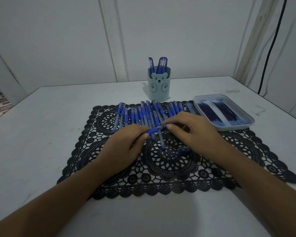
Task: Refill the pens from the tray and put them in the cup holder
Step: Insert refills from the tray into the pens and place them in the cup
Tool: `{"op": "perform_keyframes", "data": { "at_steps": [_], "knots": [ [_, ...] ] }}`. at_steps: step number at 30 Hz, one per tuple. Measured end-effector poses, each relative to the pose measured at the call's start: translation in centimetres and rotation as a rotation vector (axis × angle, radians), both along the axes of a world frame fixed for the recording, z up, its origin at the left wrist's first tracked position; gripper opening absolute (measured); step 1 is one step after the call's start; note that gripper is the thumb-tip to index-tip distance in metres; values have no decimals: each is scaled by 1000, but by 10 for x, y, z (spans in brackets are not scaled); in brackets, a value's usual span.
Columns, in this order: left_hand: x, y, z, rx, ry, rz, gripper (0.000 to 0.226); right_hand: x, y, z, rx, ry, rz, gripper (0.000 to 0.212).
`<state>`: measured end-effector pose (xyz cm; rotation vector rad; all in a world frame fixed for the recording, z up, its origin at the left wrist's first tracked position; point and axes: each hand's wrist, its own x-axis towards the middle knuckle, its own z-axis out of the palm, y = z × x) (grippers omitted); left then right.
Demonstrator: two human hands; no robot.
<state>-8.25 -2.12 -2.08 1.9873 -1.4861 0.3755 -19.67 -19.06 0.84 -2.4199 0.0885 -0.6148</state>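
Done so far: a few capped pens (161, 64) stand in the cup holder (159, 90), which sits at the far middle of the tabletop (41, 127); I judge the task to be in its early part.
Left to do: a long row of pens (143, 113) lies across the far edge of the black lace mat (161, 170), many more than stand in the holder; whether any of these are already refilled cannot be told.
Left hand (126, 147): thumb and fingers pinch the blue grip end of the pen in hand (155, 130).
Pen in hand: held crosswise just above the mat, in front of the row, between the two hands; blue rubber grip on the left, clear barrel towards the right. It looks like it is being twisted apart or closed, but which one is unclear.
Right hand (193, 132): fingertips grasp the barrel end of the same pen.
Loose piece (182, 151): a small blue part, probably a cap, lies on the mat near the right wrist.
Tray (234, 128): on the right, its near edge resting on the mat; dark refills (215, 112) lie packed in it.
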Motion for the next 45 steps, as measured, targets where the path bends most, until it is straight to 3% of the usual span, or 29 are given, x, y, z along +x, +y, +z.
{"op": "perform_keyframes", "data": {
  "at_steps": [5,15,21,27,31,36,40,45],
  "knots": [
    [-1,1,-1,32,-36,-26,30,-5,-2,4,-38,88,10,22],
    [-1,1,-1,9,-10,-28,30,-6,-5,5,155,130,95,13],
    [-3,0,-1,32,-54,-8,33,-3,3,-3,63,86,59,15],
    [-7,-1,0,65,-68,-18,34,-6,8,-2,4,88,-9,51],
    [-6,0,0,74,-57,-11,36,-8,1,3,66,173,83,7],
    [-8,0,1,93,-75,-19,36,-7,4,0,-36,195,49,34],
    [-6,0,1,65,-57,-14,36,-7,2,0,-4,211,104,12],
    [-7,-1,0,90,-69,-23,37,-7,4,-2,0,213,62,34]
  ]
}}
